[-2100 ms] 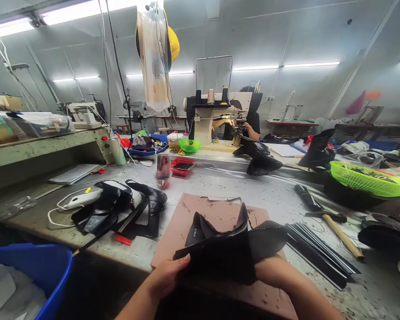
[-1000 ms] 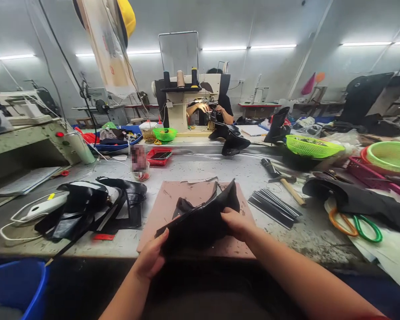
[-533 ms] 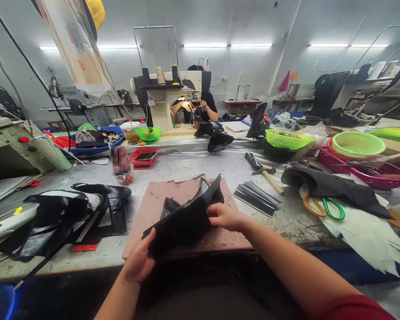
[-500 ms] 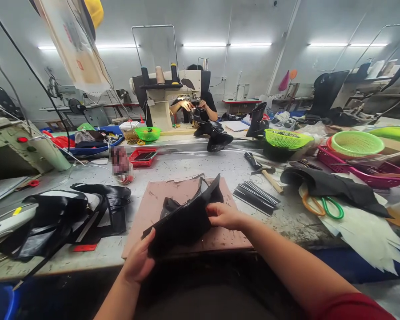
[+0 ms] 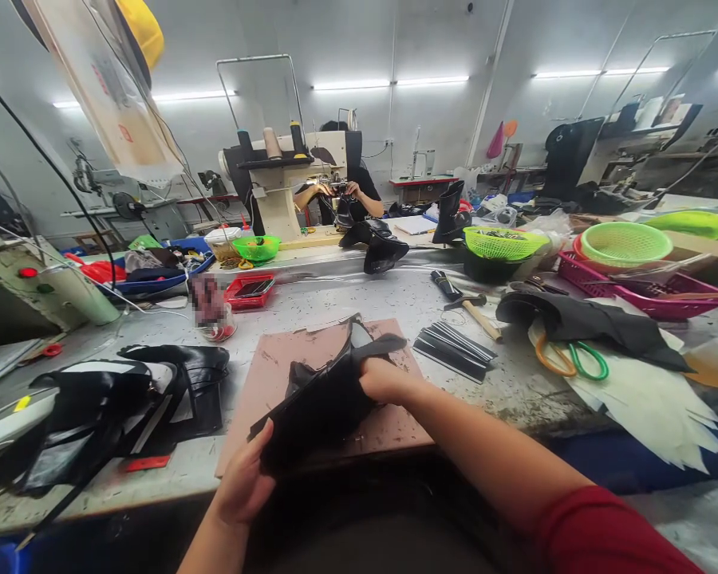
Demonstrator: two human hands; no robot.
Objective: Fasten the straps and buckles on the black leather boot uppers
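Head view: the left hand (image 5: 244, 481) grips a seemingly part-assembled black boot piece (image 5: 317, 406); the right hand (image 5: 388, 382) has its fingers hidden.

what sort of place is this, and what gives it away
Probably a footwear workshop: a large cream-and-black sewing machine bears dark and beige cones of thread, a tall black boot stands upright, and a wooden-handled hammer lies on the grey workbench.

Soft black boot-like piece (image 5: 317, 406), tilted over a pink board (image 5: 269, 363)
Its broad, dull black side faces the viewer, the left end low and the right end raised; a dark flap folds outward at upper right, beside a pale grey patch, with crumpled folds along the far side.
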